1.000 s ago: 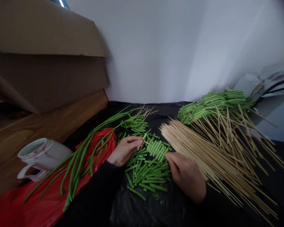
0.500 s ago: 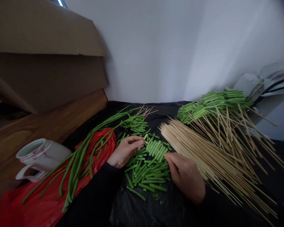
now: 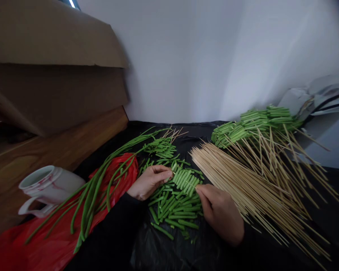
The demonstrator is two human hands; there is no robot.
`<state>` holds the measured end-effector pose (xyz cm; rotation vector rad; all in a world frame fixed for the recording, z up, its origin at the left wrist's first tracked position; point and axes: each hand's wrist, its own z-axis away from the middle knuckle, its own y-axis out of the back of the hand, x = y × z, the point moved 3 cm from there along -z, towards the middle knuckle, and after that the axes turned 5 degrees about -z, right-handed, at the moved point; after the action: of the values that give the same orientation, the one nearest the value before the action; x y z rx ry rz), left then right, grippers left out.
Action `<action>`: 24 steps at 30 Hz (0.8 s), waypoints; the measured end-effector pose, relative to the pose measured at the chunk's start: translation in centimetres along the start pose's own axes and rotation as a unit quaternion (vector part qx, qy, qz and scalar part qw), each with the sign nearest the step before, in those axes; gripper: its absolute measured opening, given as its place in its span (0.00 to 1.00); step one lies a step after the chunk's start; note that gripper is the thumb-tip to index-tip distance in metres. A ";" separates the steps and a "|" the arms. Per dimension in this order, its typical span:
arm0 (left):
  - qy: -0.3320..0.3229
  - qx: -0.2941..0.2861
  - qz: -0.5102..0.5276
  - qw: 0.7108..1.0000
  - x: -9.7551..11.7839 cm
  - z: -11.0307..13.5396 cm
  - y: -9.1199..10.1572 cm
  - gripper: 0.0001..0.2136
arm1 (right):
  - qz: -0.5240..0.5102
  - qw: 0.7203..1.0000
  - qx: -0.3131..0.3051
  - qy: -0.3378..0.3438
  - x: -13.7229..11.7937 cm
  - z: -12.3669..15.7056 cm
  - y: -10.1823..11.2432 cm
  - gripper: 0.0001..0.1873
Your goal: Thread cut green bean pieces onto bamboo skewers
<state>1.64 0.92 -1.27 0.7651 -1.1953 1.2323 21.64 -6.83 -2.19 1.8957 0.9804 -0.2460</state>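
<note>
A row of cut green bean pieces (image 3: 184,180) lies side by side, threaded on thin bamboo skewers, between my hands. My left hand (image 3: 151,182) pinches the left end of this row, thumb against forefinger, beside a single bean piece (image 3: 174,166). Exactly what its fingertips press is partly hidden. At the row's other end, my right hand (image 3: 222,212) is closed in a pinch on a skewer (image 3: 192,185). Loose cut bean pieces (image 3: 177,212) are heaped beneath and in front of the row.
Bare bamboo skewers (image 3: 243,180) lie to the right; finished bean skewers (image 3: 254,122) are stacked behind them. Long whole beans (image 3: 94,192) rest on a red plastic bag (image 3: 124,165) at left, near a white pitcher (image 3: 53,188). A cardboard box (image 3: 59,82) stands behind.
The single bean piece at the left end now sits closer to the row. My left fingertips have shifted slightly right and down; my right hand has moved slightly left.
</note>
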 end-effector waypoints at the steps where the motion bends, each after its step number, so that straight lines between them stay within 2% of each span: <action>1: -0.001 0.000 -0.005 1.000 -0.1 -0.1 -0.1 0.11 | -0.001 1.000 -0.001 0.001 0.0 0.0 0.0 0.14; 6: -0.007 0.006 -0.004 1.000 -0.4 -0.2 -0.4 0.11 | 0.001 1.000 0.004 0.002 0.0 -0.2 0.0 0.14; 11: -0.040 0.007 -0.009 0.999 0.1 -0.2 -0.1 0.12 | 0.010 1.000 0.022 0.004 0.3 -0.5 0.5 0.14; 14: -0.084 0.057 -0.064 0.993 0.7 -0.4 0.8 0.13 | 0.014 0.999 0.045 0.003 0.6 -0.7 1.0 0.14; 17: -0.132 0.109 -0.192 0.966 0.9 -0.6 1.6 0.11 | 0.020 0.998 0.053 -0.003 1.0 -0.8 1.3 0.14; 24: -0.198 0.097 -0.423 0.879 0.3 -0.7 1.5 0.09 | 0.030 0.998 0.049 -0.002 1.1 -0.7 1.2 0.13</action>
<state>0.40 2.04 -1.36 1.5433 -0.8729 0.4618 23.05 -5.91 -1.61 2.0096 0.9205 -0.2665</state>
